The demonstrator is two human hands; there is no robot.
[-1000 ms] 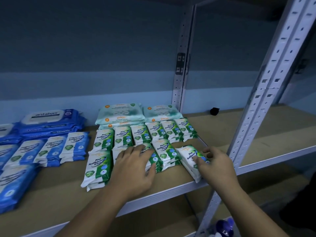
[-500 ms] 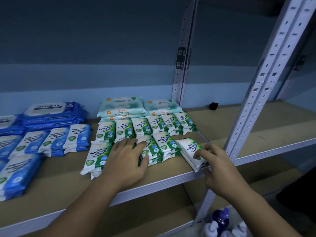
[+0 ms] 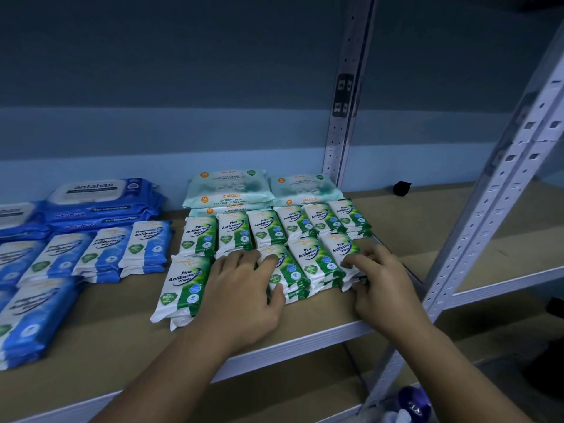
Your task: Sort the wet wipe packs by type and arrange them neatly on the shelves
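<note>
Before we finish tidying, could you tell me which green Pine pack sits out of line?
The front-left Pine pack, tilted and jutting nearer the shelf edge.

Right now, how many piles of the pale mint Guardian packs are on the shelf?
2. The left pile sits at the back behind the green Pine packs; the right pile lies beside it, near the rear upright. Packs lower in each may be hidden.
</note>
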